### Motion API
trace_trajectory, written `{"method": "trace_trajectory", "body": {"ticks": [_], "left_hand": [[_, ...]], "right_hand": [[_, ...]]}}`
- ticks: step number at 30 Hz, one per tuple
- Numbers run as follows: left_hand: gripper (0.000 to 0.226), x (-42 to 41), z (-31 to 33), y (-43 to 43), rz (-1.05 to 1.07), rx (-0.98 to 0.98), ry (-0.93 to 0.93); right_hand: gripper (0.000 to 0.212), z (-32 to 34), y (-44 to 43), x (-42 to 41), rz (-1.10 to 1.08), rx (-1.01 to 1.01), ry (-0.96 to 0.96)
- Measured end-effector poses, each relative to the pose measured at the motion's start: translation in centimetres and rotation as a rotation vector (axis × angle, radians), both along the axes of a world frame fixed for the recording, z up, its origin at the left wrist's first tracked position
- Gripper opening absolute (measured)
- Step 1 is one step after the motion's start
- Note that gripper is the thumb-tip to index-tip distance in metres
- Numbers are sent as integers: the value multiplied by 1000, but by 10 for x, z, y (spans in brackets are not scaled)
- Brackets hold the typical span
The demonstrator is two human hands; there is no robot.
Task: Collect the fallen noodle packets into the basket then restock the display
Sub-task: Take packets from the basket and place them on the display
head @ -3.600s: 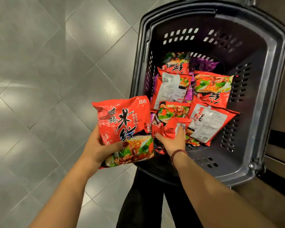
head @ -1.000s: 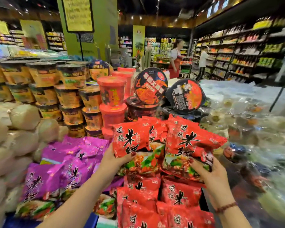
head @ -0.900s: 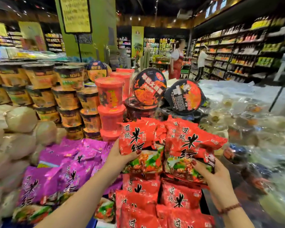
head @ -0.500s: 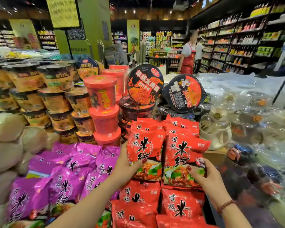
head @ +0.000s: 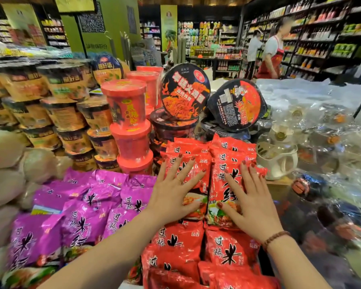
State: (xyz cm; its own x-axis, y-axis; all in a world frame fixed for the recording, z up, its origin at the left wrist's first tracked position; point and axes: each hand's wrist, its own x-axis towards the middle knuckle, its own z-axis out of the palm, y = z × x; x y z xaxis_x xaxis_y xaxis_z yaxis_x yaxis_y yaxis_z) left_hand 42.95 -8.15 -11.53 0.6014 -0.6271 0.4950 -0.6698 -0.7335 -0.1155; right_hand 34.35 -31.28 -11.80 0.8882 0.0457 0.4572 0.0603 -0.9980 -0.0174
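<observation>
My left hand [head: 175, 195] flat, fingers spread, on left red plastic noodle packet [head: 193, 170]; right hand [head: 248, 203] likewise on right red packet [head: 223, 184]; nothing gripped.

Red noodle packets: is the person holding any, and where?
Neither is gripped. The left hand lies flat, fingers spread, on the left red packet; the right hand lies flat on the right red packet.

A: count by type?
B: hands: 2, left hand [head: 175, 195] and right hand [head: 249, 202]. red tubs [head: 129, 126]: 3 stacked in the front column. black round bowls [head: 184, 91] tipped up: 2.
A: red packets [head: 227, 247]? purple packets [head: 79, 224]?
B: overlapping, can't tell.
</observation>
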Motion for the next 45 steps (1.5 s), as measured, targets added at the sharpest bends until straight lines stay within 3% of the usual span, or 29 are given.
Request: {"method": "trace_trajectory", "body": {"ticks": [15, 24, 31, 37, 45], "left_hand": [[76, 1, -4, -1, 37, 86, 136], [55, -40, 32, 51, -62, -191, 119], [42, -109, 16, 179, 205, -232, 55], [41, -220, -14, 303, 634, -289, 158], [43, -393, -63, 395, 1213, -366, 282]], "right_hand": [[83, 2, 5, -2, -1, 87, 140], [57, 36, 73, -21, 222, 196, -158], [47, 26, 201, -27, 597, 268, -158], [38, 5, 322, -46, 961, 288, 23], [47, -39, 449, -103, 1296, 209, 271]]}}
